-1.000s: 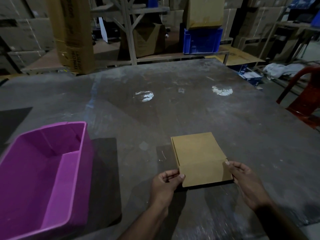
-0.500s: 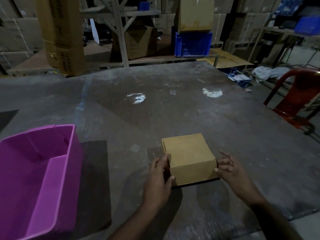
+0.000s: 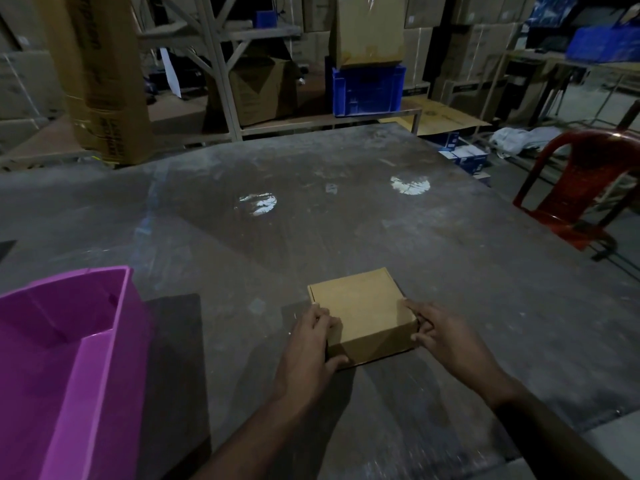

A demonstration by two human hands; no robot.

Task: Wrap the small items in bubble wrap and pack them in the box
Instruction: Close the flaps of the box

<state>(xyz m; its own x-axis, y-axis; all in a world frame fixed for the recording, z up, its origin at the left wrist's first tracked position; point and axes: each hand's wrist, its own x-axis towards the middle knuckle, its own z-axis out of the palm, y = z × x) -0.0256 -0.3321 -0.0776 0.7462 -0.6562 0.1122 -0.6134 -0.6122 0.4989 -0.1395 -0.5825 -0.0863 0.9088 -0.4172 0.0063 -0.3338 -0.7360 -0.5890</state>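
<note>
A small brown box (image 3: 360, 310) sat shut on the gray table (image 3: 346, 220). The left hand (image 3: 310, 348) gripped its left side, fingers curled over the top edge. The right hand (image 3: 446, 336) pinched its right side. A purple bin (image 3: 86, 358) stood well apart on the left.

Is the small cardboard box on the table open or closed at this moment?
Closed. The cardboard box shows a flat, unbroken top with no flap raised; the left hand and right hand hold its two sides.
</note>
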